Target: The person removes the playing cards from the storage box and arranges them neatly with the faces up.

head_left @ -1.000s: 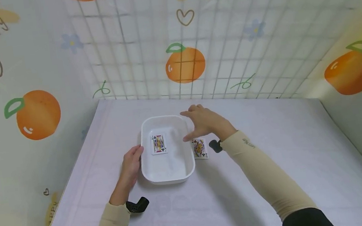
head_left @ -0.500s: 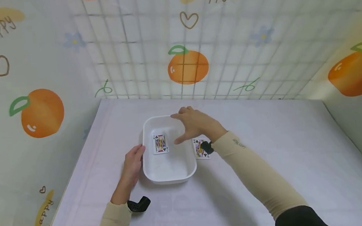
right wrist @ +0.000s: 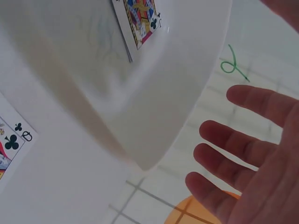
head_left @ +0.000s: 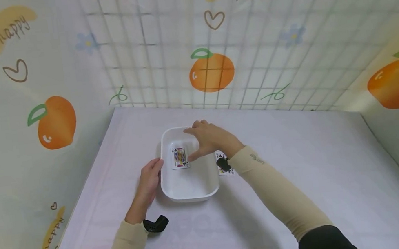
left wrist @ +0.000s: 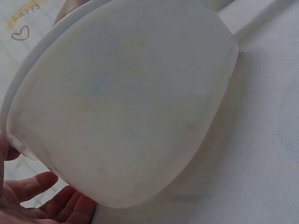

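1. The white tub (head_left: 190, 183) sits pretty much in the middle of the pale table (head_left: 301, 178), long side running away from the person.
2. Inside it there's one playing card (head_left: 180, 158), face up, a court card with clubs, lying flat on the floor of the tub toward the far-left part.
3. The left hand (head_left: 149, 180) rests against the tub's left outer wall, fingers fairly straight along it. In the left wrist view the fingers (left wrist: 56, 205) sit just under the tub's curved side, not wrapped around anything.
4. The right hand (head_left: 206, 138) hovers over the far right part of the tub, fingers spread apart and relaxed, holding nothing. The thumb points down toward the card, but contact can't be made out.
5. A second card (head_left: 226, 166), the queen of clubs, lies face up on the table just beside the tub's right wall, partly hidden under the right wrist.
6. Both forearms wear beige sleeves (head_left: 278, 197).
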Tool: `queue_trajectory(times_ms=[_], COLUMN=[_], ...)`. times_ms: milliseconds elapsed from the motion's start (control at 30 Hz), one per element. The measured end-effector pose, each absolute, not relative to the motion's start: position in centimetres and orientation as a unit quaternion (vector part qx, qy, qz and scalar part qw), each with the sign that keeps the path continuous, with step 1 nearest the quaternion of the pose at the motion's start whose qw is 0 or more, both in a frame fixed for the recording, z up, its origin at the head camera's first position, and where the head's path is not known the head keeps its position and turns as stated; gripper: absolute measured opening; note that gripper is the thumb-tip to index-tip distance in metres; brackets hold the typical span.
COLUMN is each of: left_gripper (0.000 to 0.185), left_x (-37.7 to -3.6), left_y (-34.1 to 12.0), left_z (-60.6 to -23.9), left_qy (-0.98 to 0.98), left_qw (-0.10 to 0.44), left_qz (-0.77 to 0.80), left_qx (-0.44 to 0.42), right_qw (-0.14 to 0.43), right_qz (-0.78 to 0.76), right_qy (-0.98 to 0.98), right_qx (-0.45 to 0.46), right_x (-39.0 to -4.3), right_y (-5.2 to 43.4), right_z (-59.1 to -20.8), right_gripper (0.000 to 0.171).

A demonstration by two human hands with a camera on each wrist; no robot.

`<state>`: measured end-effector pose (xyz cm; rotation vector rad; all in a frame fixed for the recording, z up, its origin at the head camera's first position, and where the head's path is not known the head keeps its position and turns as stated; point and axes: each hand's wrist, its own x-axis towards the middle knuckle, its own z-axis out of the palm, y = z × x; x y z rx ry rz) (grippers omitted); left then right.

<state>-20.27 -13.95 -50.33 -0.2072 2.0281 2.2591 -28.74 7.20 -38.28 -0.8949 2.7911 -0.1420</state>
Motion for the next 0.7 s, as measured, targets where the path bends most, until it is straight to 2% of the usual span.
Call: queue_trajectory(times_ms=[700], left_gripper=[0.045], left_x=[-19.7], left_y=[-13.6], left_z=[-51.5], left_qy=[0.665], left_qw=[0.027], left_qz=[0.744], left_qx=[-0.061], right_qw=[0.106], right_qz=[-0.023], right_qy=[0.936], right_qx=[-0.334], right_x=[-28.8], right_y=[4.8], right_z=[-41.2], right_gripper=[0.097])
